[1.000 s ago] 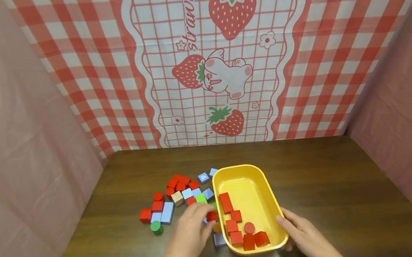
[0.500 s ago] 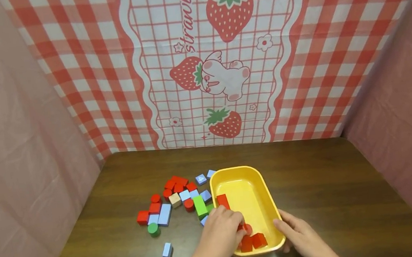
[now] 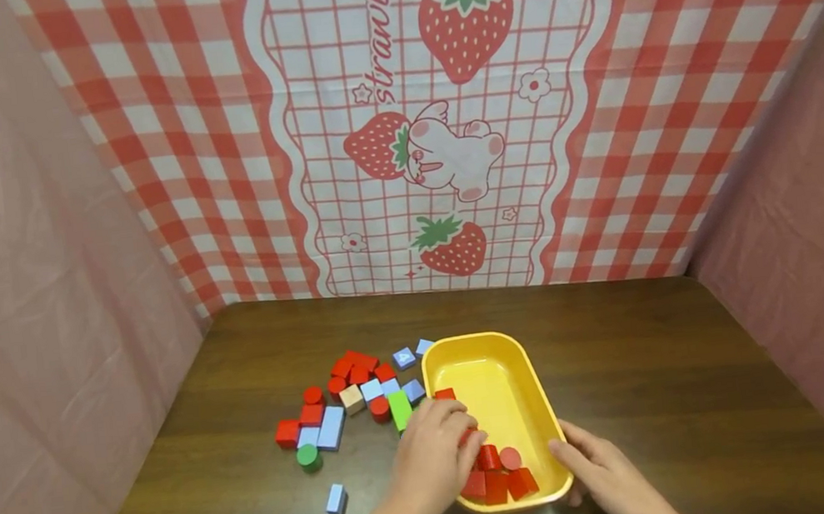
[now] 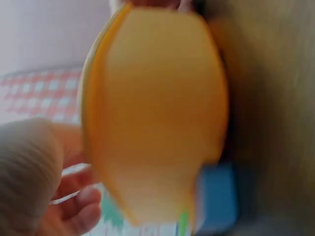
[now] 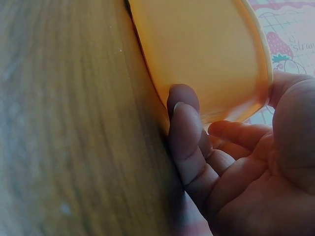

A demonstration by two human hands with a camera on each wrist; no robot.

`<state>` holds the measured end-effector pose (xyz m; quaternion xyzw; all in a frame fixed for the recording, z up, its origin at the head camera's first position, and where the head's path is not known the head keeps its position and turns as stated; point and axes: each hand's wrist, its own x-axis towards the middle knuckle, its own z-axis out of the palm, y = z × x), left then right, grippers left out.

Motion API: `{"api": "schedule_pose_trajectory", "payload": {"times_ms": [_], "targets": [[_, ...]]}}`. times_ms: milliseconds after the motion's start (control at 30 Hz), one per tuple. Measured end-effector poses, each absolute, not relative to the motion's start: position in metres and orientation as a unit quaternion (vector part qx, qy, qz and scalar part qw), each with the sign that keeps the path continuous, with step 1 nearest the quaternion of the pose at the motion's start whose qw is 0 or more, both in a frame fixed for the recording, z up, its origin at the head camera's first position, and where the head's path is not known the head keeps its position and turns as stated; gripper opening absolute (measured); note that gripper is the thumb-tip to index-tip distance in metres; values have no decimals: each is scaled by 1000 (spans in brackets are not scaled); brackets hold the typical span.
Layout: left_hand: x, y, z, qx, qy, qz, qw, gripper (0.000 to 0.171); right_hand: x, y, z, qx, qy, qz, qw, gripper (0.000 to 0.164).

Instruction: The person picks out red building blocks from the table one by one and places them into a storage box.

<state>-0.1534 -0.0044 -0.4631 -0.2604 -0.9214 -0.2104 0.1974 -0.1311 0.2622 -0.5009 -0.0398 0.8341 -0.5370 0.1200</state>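
Note:
A yellow tray [image 3: 489, 383] stands on the table with several red blocks [image 3: 495, 487] gathered at its near end. My left hand [image 3: 432, 449] reaches over the tray's left rim, fingers loosely bent just inside above the red blocks and partly hiding them. In the left wrist view, its fingers [image 4: 81, 211] show nothing held, beside the tray's outer wall. My right hand [image 3: 601, 463] grips the near right corner of the tray, thumb at the rim and fingers against the outside wall, as the right wrist view also shows.
Left of the tray lie loose blocks: red ones [image 3: 289, 433], blue ones [image 3: 332, 427], a green cylinder [image 3: 309, 458], a light green block [image 3: 400, 410] and a plain wooden cube [image 3: 352, 400]. A single blue block [image 3: 336, 500] lies nearer the front. A strawberry-print cloth [image 3: 447, 161] hangs behind the table.
My left hand carried a red block from the table left of the tray into it, then drew back slightly toward the left rim. Red blocks inside have shifted. My right hand keeps its grip.

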Motion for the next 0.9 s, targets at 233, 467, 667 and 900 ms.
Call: {"api": "schedule_pose_trajectory", "payload": {"times_ms": [233, 467, 667, 900], "targets": [[-171, -51, -465, -86, -952, -171, 239, 21, -131, 263, -500, -31, 837, -532, 122, 49], [-174, -69, -478, -69, -967, -99, 226, 22, -130, 265, -502, -28, 835, -536, 118, 46], [-173, -70, -481, -67, -972, -92, 204, 30, -130, 264, -501, -31, 832, -541, 119, 48], [-173, -68, -480, -49, -973, -148, 171, 33, -132, 263, -503, -40, 825, -551, 121, 49]]}}
